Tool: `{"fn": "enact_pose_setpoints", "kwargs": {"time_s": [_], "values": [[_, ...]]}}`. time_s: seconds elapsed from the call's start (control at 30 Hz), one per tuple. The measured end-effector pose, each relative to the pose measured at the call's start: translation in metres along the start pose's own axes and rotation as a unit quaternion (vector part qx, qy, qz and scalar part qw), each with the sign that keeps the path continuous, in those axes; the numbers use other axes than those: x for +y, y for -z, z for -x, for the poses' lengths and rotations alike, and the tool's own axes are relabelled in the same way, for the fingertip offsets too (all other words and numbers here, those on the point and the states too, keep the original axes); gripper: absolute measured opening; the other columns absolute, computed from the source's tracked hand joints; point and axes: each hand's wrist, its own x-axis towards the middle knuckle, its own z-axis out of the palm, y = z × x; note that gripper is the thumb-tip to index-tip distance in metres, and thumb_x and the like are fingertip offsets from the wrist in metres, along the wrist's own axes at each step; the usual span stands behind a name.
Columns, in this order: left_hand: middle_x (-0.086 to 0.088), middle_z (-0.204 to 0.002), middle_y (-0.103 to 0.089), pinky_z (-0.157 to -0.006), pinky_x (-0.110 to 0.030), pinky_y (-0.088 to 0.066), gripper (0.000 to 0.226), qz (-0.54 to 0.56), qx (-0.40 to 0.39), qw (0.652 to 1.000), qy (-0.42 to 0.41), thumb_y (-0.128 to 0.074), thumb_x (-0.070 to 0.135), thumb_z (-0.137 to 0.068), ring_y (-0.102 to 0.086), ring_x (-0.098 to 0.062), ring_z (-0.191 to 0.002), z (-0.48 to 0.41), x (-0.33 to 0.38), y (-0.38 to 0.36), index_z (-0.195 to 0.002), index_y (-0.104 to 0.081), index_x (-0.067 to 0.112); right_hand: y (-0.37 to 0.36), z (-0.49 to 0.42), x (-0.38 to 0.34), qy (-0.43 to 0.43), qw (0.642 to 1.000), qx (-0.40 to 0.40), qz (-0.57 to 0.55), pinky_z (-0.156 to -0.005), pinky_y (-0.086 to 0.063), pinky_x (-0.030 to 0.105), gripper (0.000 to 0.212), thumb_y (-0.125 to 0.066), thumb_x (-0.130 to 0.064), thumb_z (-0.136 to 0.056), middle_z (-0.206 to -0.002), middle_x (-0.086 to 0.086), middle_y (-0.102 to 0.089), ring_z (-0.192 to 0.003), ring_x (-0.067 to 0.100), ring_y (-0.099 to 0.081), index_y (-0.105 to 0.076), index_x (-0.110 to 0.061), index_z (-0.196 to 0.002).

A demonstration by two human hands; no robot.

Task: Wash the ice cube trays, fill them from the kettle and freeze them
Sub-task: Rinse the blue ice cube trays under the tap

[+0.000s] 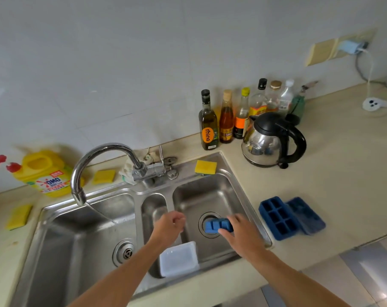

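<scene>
Past the white tub point(179, 259), the right hand point(241, 233) grasps a blue tray point(217, 226), the left hand point(170, 224) curls empty; each cell needs the ten-o'clock tap point(78, 191).

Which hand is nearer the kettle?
Right. The right hand, holding a tray over the right basin, is in front of the kettle, slightly left of it; the left hand is farther left, by the small middle basin.

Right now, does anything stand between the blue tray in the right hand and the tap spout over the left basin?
Only the left hand, curled over the narrow middle basin, lies between the tray and the spout. The white tub sits lower, below that path.
</scene>
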Motion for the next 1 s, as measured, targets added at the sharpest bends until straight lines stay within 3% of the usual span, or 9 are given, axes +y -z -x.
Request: {"fn": "enact_pose_setpoints", "kwargs": {"time_s": [0.13, 0.3, 0.37, 0.47, 0.63, 0.73, 0.8, 0.9, 1.0], "values": [[0.001, -0.086, -0.074, -0.085, -0.037, -0.06, 0.011, -0.012, -0.007, 1.0, -0.004, -0.06, 0.018, -0.1, -0.071, -0.014, -0.082, -0.012, -0.004, -0.004, -0.104, -0.07, 0.021, -0.001, -0.002, 0.005, -0.015, 0.993, 0.096, -0.071, -0.092, -0.051, 0.025, 0.052, -0.051, -0.059, -0.098, -0.128, -0.007, -0.053, -0.111, 0.009, -0.054, -0.052, -0.025, -0.136], [-0.006, -0.091, -0.075, -0.077, -0.032, -0.058, 0.016, 0.008, -0.001, 1.0, 0.006, -0.059, 0.013, -0.099, -0.071, -0.022, -0.081, -0.031, 0.003, -0.013, -0.109, -0.071, 0.013, 0.046, -0.03, -0.031, 0.084, 0.94, 0.261, -0.204, -0.094, -0.047, 0.01, 0.056, -0.049, -0.067, -0.096, -0.13, -0.019, -0.047, -0.117, -0.001, -0.052, -0.05, -0.029, -0.137], [-0.001, -0.091, -0.074, -0.07, -0.024, -0.053, 0.016, 0.003, -0.009, 1.0, -0.009, -0.06, 0.017, -0.1, -0.068, -0.014, -0.077, -0.037, 0.008, -0.013, -0.113, -0.07, 0.016, 0.05, -0.037, -0.028, 0.092, 0.968, 0.196, -0.13, -0.094, -0.047, 0.014, 0.056, -0.051, -0.063, -0.097, -0.131, -0.013, -0.05, -0.116, 0.001, -0.052, -0.051, -0.025, -0.138], [0.004, -0.088, -0.073, -0.072, -0.018, -0.052, 0.015, -0.006, -0.027, 0.999, -0.029, -0.058, 0.018, -0.101, -0.066, -0.007, -0.078, -0.041, 0.01, -0.013, -0.112, -0.068, 0.022, 0.034, -0.028, -0.006, 0.012, 0.999, -0.029, 0.031, -0.097, -0.05, 0.028, 0.056, -0.049, -0.058, -0.1, -0.132, -0.001, -0.053, -0.115, 0.013, -0.054, -0.05, -0.02, -0.141], [0.004, -0.097, -0.073, -0.082, -0.023, -0.054, 0.019, -0.022, -0.041, 0.998, -0.032, -0.063, 0.016, -0.098, -0.068, -0.01, -0.09, -0.049, 0.006, -0.011, -0.117, -0.067, 0.018, 0.031, -0.036, -0.009, -0.011, 0.995, 0.069, -0.069, -0.09, -0.052, 0.03, 0.051, -0.052, -0.058, -0.097, -0.123, -0.005, -0.054, -0.106, 0.01, -0.055, -0.053, -0.024, -0.135], [0.0, -0.107, -0.071, -0.078, -0.026, -0.056, 0.026, -0.001, -0.041, 0.999, -0.02, -0.066, 0.012, -0.096, -0.068, -0.016, -0.094, -0.05, 0.011, -0.015, -0.122, -0.064, 0.014, 0.048, -0.049, -0.029, -0.063, 0.965, 0.093, -0.239, -0.075, -0.055, 0.033, 0.042, -0.056, -0.061, -0.089, -0.097, -0.008, -0.065, -0.083, 0.004, -0.063, -0.064, -0.023, -0.104], [0.003, -0.11, -0.069, -0.083, -0.024, -0.055, 0.028, 0.024, -0.018, 0.999, -0.034, -0.067, 0.017, -0.097, -0.067, -0.011, -0.098, -0.049, 0.02, -0.02, -0.124, -0.06, 0.018, 0.059, -0.052, -0.035, -0.124, 0.918, 0.046, -0.374, -0.063, -0.057, 0.038, 0.042, -0.058, -0.061, -0.088, -0.079, -0.001, -0.07, -0.063, 0.008, -0.065, -0.066, -0.02, -0.091], [0.014, -0.109, -0.069, -0.088, -0.021, -0.053, 0.027, 0.082, 0.044, 0.993, -0.069, -0.068, 0.019, -0.096, -0.065, 0.0, -0.1, -0.042, 0.041, -0.032, -0.121, -0.061, 0.027, 0.073, -0.05, -0.029, -0.214, 0.851, -0.065, -0.476, -0.057, -0.06, 0.033, 0.042, -0.056, -0.058, -0.097, -0.084, 0.012, -0.077, -0.059, 0.024, -0.073, -0.068, -0.018, -0.1], [0.013, -0.096, -0.073, -0.077, -0.022, -0.056, 0.021, 0.16, 0.101, 0.978, -0.082, -0.066, 0.01, -0.096, -0.068, 0.0, -0.09, -0.038, 0.064, -0.05, -0.106, -0.065, 0.029, 0.089, -0.04, -0.013, -0.248, 0.822, -0.119, -0.499, -0.059, -0.061, 0.034, 0.05, -0.056, -0.065, -0.096, -0.084, 0.015, -0.078, -0.068, 0.031, -0.077, -0.067, -0.017, -0.107]]}}
